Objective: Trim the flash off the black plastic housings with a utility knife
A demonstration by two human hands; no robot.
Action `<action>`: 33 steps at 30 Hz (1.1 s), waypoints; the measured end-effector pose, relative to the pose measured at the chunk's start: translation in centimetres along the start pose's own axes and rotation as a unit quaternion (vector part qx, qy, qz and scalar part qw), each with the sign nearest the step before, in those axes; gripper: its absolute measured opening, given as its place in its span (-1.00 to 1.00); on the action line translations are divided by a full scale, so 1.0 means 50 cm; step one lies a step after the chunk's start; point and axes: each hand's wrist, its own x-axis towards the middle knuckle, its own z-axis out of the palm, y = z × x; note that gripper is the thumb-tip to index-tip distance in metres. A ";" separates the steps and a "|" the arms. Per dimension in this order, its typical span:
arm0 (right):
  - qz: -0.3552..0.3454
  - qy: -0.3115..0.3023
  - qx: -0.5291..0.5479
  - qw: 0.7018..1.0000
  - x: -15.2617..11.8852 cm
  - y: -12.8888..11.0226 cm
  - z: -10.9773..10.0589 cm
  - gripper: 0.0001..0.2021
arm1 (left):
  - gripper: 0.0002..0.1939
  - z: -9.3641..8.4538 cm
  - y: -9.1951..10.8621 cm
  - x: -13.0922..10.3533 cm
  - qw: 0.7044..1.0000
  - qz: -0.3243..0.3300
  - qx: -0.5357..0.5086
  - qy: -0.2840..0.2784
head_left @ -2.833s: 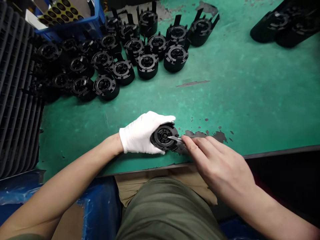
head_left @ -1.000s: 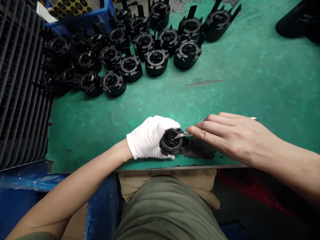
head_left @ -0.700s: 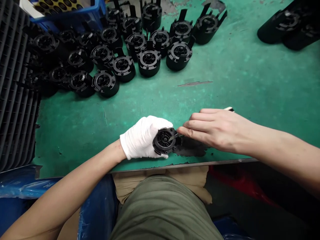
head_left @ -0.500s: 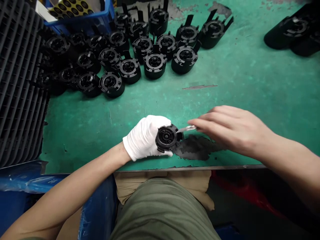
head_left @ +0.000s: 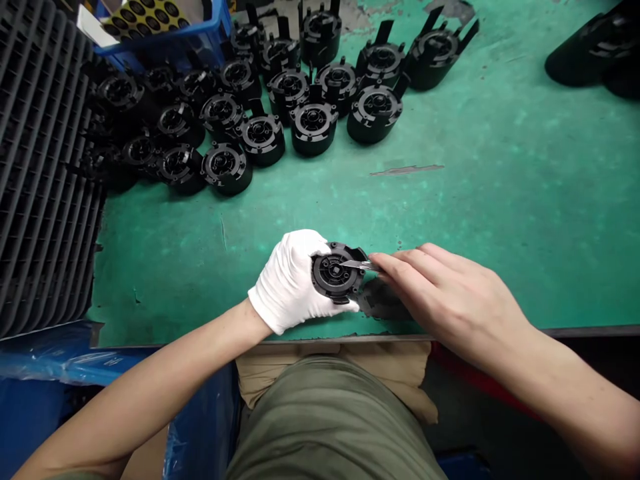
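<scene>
My left hand [head_left: 290,283], in a white glove, is wrapped round a round black plastic housing [head_left: 329,288] near the table's front edge. The housing's ringed end faces up toward me. My bare right hand [head_left: 445,287] pinches a craft knife [head_left: 361,265] with a thin pointed metal blade; its handle is mostly hidden in the fingers. The blade lies over the housing's face, its tip near the centre. Whether the tip touches the plastic I cannot tell.
Several similar black housings [head_left: 313,127] stand in a group at the back left of the green table [head_left: 475,180]. Behind them is a blue bin [head_left: 165,48] with a sheet of round stickers [head_left: 145,20]. A black grid rack [head_left: 45,167] borders the left; more black parts [head_left: 575,60] lie back right.
My right hand has moved left and a little down, carrying the blade from the housing's rim to over its middle. The left hand keeps its hold, with the housing turned slightly.
</scene>
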 end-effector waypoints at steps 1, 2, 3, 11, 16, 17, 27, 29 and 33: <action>-0.005 -0.001 -0.003 1.000 0.002 0.002 0.000 -0.65 | -0.17 0.001 -0.001 -0.002 1.000 0.001 -0.010 0.002; -0.009 -0.001 -0.005 1.000 0.003 0.004 -0.001 -0.65 | -0.16 0.002 -0.002 -0.004 1.000 0.003 -0.020 0.003; -0.014 -0.002 -0.008 1.000 0.004 0.005 -0.002 -0.65 | -0.16 0.003 -0.003 -0.006 1.000 0.006 -0.029 0.002; -0.053 -0.029 -0.047 0.997 0.008 0.007 -0.021 -0.59 | -0.16 0.006 -0.004 -0.009 0.999 0.009 -0.043 0.004; -0.051 -0.043 -0.068 0.995 0.005 -0.001 -0.029 -0.60 | -0.16 0.006 -0.003 -0.007 0.999 0.005 -0.048 0.006; -0.052 -0.042 -0.068 0.995 0.006 -0.003 -0.031 -0.60 | -0.18 0.006 -0.002 -0.006 0.999 0.005 -0.047 0.003; -0.048 -0.039 -0.060 0.996 0.007 -0.024 -0.037 -0.61 | -0.18 0.002 0.000 -0.004 0.999 -0.001 -0.053 -0.002; -0.048 -0.041 -0.061 0.996 0.005 -0.027 -0.037 -0.62 | -0.16 0.003 0.000 -0.006 0.999 -0.007 -0.049 0.000; -0.042 -0.046 -0.066 0.996 0.000 -0.033 -0.036 -0.62 | -0.14 0.004 -0.001 -0.010 0.999 -0.014 -0.037 0.005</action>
